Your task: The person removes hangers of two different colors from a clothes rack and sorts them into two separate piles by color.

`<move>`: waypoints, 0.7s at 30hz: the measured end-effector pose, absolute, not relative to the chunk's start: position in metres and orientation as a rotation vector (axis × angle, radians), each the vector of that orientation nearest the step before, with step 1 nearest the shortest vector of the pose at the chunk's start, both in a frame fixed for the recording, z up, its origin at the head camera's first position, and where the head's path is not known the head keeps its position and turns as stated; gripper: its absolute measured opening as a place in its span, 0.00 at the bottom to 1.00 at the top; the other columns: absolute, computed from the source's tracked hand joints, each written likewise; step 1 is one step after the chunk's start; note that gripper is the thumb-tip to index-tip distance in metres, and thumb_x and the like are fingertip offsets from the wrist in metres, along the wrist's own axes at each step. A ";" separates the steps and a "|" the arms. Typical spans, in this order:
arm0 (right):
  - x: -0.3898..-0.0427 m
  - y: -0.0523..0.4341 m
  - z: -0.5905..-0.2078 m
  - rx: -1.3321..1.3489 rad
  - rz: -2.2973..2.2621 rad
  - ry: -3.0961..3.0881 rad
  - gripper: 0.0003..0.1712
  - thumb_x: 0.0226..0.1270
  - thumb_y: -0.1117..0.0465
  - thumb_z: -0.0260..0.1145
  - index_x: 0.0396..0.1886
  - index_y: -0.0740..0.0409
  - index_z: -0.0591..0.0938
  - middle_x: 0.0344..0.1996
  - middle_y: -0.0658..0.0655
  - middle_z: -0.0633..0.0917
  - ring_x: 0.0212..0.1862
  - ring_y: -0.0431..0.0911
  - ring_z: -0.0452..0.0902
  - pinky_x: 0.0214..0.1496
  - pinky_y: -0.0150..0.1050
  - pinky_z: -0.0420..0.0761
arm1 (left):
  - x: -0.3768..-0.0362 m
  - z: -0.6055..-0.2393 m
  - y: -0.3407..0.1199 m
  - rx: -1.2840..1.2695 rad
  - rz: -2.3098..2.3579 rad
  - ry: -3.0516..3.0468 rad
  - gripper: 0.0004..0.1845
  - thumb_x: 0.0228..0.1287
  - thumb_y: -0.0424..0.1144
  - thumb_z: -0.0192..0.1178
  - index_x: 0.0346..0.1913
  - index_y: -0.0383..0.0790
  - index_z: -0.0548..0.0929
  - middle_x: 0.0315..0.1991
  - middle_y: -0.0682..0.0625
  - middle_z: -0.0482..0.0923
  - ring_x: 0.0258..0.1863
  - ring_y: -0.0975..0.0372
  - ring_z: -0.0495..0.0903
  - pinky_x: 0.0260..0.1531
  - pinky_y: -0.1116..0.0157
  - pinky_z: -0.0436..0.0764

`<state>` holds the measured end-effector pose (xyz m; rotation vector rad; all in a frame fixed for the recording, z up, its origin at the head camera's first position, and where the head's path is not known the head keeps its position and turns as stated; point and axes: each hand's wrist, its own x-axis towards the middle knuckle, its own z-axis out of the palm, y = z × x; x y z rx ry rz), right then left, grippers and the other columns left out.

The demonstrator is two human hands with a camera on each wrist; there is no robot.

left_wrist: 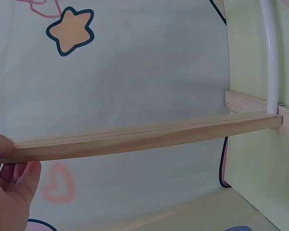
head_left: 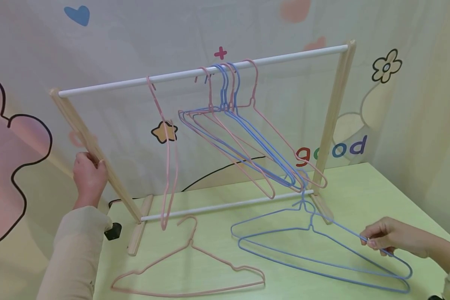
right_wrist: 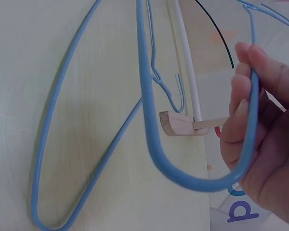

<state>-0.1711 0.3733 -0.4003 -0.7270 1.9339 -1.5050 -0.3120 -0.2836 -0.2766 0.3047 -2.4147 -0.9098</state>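
My left hand (head_left: 91, 177) grips the left wooden post (head_left: 116, 189) of a clothes rack. In the left wrist view, thumb and fingers lie on either side of that post (left_wrist: 135, 143). On the right, my right hand (head_left: 395, 236) pinches a blue hanger (head_left: 333, 219) by its sloping shoulder. The right wrist view shows the rounded end of this hanger (right_wrist: 197, 185) below the fingers. A second blue hanger (head_left: 312, 227) lies on the table beneath the held one. A pink hanger (head_left: 190, 243) lies flat on the table in front of the rack.
Several pink and blue hangers (head_left: 225, 106) hang bunched mid-rail on the white rail (head_left: 108, 85). One pink hanger (head_left: 167, 150) hangs apart to their left. A lower white bar (head_left: 225, 206) joins the wooden feet. Behind the pale green table (head_left: 345, 183) hangs a printed curtain (head_left: 135, 37).
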 end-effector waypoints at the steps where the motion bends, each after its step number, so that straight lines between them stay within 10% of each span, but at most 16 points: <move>1: -0.170 0.374 -0.401 -0.731 -1.510 1.912 0.12 0.64 0.72 0.46 0.37 0.64 0.78 0.18 0.58 0.65 0.22 0.31 0.67 0.13 0.37 0.60 | -0.312 -0.277 -0.284 0.305 -0.912 -2.416 0.18 0.63 0.38 0.44 0.51 0.28 0.60 0.44 0.34 0.65 0.44 0.43 0.66 0.43 0.51 0.67; 21: -0.164 0.389 -0.441 -0.526 -1.439 2.133 0.14 0.63 0.67 0.51 0.45 0.66 0.78 0.18 0.40 0.74 0.19 0.31 0.67 0.16 0.27 0.66 | -0.312 -0.277 -0.284 0.309 -0.937 -2.427 0.19 0.64 0.38 0.43 0.53 0.28 0.59 0.49 0.33 0.63 0.47 0.44 0.66 0.44 0.51 0.68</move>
